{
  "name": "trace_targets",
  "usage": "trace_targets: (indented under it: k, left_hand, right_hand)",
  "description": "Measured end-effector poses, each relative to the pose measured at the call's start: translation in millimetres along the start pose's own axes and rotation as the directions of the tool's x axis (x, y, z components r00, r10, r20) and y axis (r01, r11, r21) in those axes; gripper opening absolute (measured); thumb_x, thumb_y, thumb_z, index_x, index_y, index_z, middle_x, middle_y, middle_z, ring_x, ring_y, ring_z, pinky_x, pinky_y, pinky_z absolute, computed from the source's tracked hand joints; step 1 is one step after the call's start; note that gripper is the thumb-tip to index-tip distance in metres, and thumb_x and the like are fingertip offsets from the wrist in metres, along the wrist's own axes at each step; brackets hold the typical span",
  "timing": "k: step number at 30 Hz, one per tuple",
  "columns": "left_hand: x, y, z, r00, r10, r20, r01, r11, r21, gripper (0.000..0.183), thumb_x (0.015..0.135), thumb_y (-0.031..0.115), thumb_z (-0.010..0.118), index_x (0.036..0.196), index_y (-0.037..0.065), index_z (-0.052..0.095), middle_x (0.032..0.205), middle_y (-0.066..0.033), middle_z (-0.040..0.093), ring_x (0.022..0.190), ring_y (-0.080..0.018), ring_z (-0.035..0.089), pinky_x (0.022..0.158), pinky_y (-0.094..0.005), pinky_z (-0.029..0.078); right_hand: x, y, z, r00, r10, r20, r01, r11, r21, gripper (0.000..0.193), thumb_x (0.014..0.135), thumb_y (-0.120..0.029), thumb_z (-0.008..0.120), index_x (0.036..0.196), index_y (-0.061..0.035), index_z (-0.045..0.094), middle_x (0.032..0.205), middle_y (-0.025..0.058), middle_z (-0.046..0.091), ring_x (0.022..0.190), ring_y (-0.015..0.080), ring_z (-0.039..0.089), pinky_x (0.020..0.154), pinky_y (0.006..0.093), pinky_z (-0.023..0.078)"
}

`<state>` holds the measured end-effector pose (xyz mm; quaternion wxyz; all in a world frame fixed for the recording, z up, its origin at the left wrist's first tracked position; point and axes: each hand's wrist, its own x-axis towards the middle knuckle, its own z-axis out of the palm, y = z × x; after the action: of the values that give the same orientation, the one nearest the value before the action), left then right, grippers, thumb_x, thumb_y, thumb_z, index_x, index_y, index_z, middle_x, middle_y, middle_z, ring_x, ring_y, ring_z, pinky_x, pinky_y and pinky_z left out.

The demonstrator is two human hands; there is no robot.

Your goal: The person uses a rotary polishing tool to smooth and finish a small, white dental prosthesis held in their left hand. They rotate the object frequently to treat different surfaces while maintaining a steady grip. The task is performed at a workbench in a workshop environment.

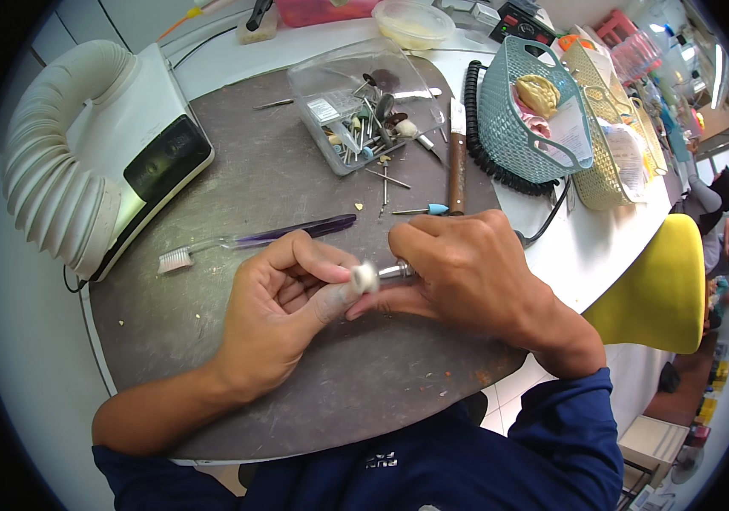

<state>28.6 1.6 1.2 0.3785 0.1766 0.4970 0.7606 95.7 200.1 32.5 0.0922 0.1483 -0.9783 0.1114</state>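
My right hand [467, 272] grips a metal rotary handpiece [397, 271] whose tip carries a small white polishing wheel [364, 277]. My left hand [284, 311] is curled beside it, thumb and forefinger pinching at the white wheel. Whether something small sits between those fingers is hidden. Both hands hover over the dark grey work mat [237, 187]. A purple-handled toothbrush [254, 241] lies just beyond my left hand.
A clear plastic box of burs [364, 106] stands at the back of the mat, with loose burs and a blue-tipped one [422, 209] nearby. A wooden-handled knife [456, 166], a white suction unit with hose [92, 162], teal [501, 111] and beige [603, 183] baskets, a yellow chair [658, 289].
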Motion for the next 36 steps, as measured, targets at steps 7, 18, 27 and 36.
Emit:
trace_targets:
  k: [7,18,27,36]
  left_hand:
    - [-2,0,-3,0.998,0.03,0.047,-0.028,0.998,-0.053,0.014,0.086,-0.001,0.066,0.093,0.001,0.054,0.101,-0.0118,0.062,0.093,-0.0138,0.063,0.087,-0.0264,0.052]
    - [-3,7,5,0.999,-0.017,-0.027,0.017,1.0,0.002,0.02,0.083,0.002,0.07,0.09,0.005,0.052,0.096,-0.0091,0.059,0.085,-0.0109,0.061,0.077,-0.0236,0.051]
    - [-2,9,5,1.0,-0.018,-0.005,0.019,0.996,0.082,0.026,0.083,0.007,0.071,0.092,0.008,0.047,0.089,-0.0057,0.057,0.082,-0.0099,0.06,0.076,-0.0223,0.05]
    - [-1,8,4,0.999,-0.047,-0.019,0.048,0.998,0.051,0.037,0.083,0.01,0.073,0.1,0.009,0.041,0.089,-0.0048,0.058,0.087,-0.0102,0.061,0.079,-0.0234,0.05]
  right_hand:
    - [0,-1,0,1.0,-0.016,0.003,0.016,1.0,-0.004,0.061,0.077,-0.063,0.063,0.066,-0.0037,0.055,0.061,0.0094,0.061,0.05,0.0243,0.063,0.044,0.0329,0.048]
    - [3,1,-3,0.999,0.018,0.026,-0.018,0.999,-0.033,0.059,0.076,-0.062,0.066,0.064,-0.0055,0.053,0.058,0.0074,0.058,0.048,0.0225,0.062,0.042,0.0317,0.046]
    - [3,1,-1,0.999,0.015,0.037,-0.014,1.0,-0.025,0.06,0.074,-0.062,0.067,0.062,-0.006,0.05,0.058,0.0069,0.057,0.048,0.0223,0.062,0.042,0.0315,0.047]
    - [2,2,1,0.999,0.019,0.035,-0.018,1.0,-0.011,0.062,0.073,-0.063,0.067,0.061,-0.0052,0.05,0.057,0.0077,0.057,0.048,0.0227,0.062,0.042,0.032,0.047]
